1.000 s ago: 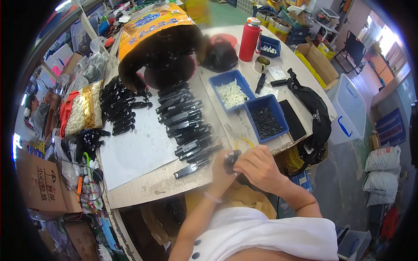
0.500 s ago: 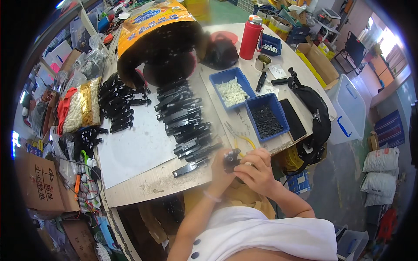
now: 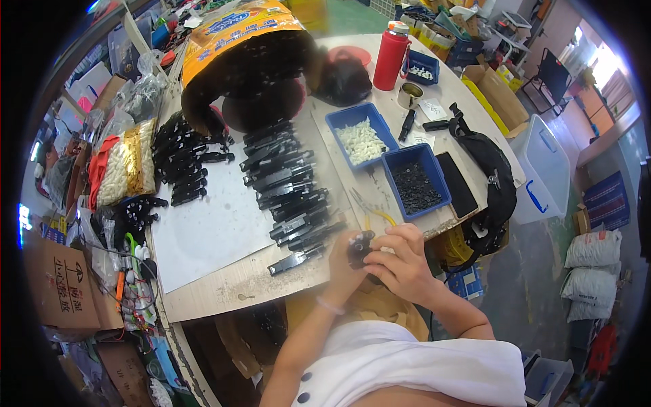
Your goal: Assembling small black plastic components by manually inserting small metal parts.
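Observation:
Just off the table's front edge, my left hand [image 3: 343, 263] is wrapped round a black plastic part [image 3: 359, 249] with a rounded end. My right hand [image 3: 401, 261] is closed against the same part from the right, thumb and fingers pressed to it; whether a smaller piece sits between them is hidden. Yellow-handled pliers [image 3: 371, 211] lie on the table right beyond my hands. To the left of them runs a long row of black plastic parts [image 3: 288, 197]. Blue bins with small black pieces [image 3: 415, 188] and small white pieces [image 3: 363, 144] stand beyond the right hand.
An orange bag [image 3: 237, 27] spills black parts at the far left. A second pile of black parts [image 3: 186, 166] lies beside a white sheet [image 3: 210, 234]. A red bottle [image 3: 391, 57], a black phone-like slab [image 3: 456, 186] and a black waist bag [image 3: 485, 159] occupy the right side.
My right hand has shifted very slightly, its fingers bending a little round the black part. The left hand and the things on the table look the same.

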